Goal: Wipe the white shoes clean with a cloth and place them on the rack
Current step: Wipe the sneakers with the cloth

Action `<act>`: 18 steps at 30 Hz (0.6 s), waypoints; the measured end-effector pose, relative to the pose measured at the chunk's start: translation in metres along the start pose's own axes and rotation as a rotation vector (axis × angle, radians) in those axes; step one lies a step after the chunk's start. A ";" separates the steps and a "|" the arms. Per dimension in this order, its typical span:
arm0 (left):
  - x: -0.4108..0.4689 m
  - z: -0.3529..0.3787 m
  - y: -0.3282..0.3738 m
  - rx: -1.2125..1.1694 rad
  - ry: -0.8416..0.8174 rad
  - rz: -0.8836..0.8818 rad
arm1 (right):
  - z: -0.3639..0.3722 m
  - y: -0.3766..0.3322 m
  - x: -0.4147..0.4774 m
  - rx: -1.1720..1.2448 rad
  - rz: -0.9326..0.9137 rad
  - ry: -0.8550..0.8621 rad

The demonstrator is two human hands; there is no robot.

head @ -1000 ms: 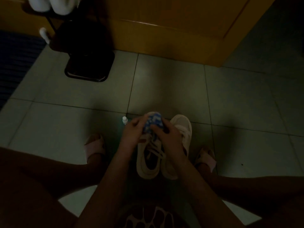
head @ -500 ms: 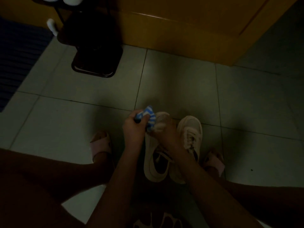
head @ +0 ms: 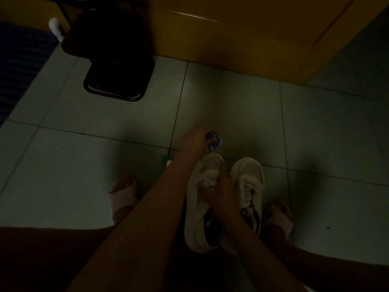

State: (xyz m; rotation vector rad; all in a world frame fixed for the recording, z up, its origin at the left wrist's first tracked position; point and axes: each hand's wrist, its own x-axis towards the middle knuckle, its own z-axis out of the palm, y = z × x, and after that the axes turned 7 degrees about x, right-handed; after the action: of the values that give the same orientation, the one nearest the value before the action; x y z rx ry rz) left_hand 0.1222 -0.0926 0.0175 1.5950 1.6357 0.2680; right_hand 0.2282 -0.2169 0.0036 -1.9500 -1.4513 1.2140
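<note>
Left grip (head: 194, 142) clenches the blue-and-white cloth (head: 214, 141) just past the toe of the left white shoe (head: 199, 209). Right grip (head: 220, 187) clasps that shoe at its laces. Its toe points away, and the dark rack (head: 114, 81) stands well apart, ahead-left.

No text, label or number can be read (the view is very dark), neither on the white shoes (head: 194, 209) nor on the cloth (head: 213, 142).
</note>
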 end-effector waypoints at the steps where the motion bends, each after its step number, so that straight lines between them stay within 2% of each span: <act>1: 0.003 0.004 -0.001 0.021 -0.044 0.013 | -0.005 -0.003 -0.004 -0.021 0.000 -0.012; 3: 0.005 0.010 -0.004 0.041 -0.131 0.024 | -0.009 0.001 -0.002 -0.025 -0.003 -0.017; 6: 0.003 0.018 -0.012 -0.068 -0.130 0.008 | -0.006 0.003 0.002 0.075 0.035 -0.010; 10: -0.009 0.028 -0.020 -0.079 -0.044 0.063 | 0.000 0.022 0.010 0.238 0.104 -0.009; 18: -0.028 0.044 -0.024 -0.242 0.168 0.071 | -0.009 0.010 0.007 0.179 0.044 -0.030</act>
State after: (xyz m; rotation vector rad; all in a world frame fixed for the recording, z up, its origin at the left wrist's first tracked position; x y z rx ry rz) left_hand 0.1298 -0.1391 -0.0148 1.4789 1.6042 0.6278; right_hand 0.2417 -0.2129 -0.0013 -1.8596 -1.2727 1.3482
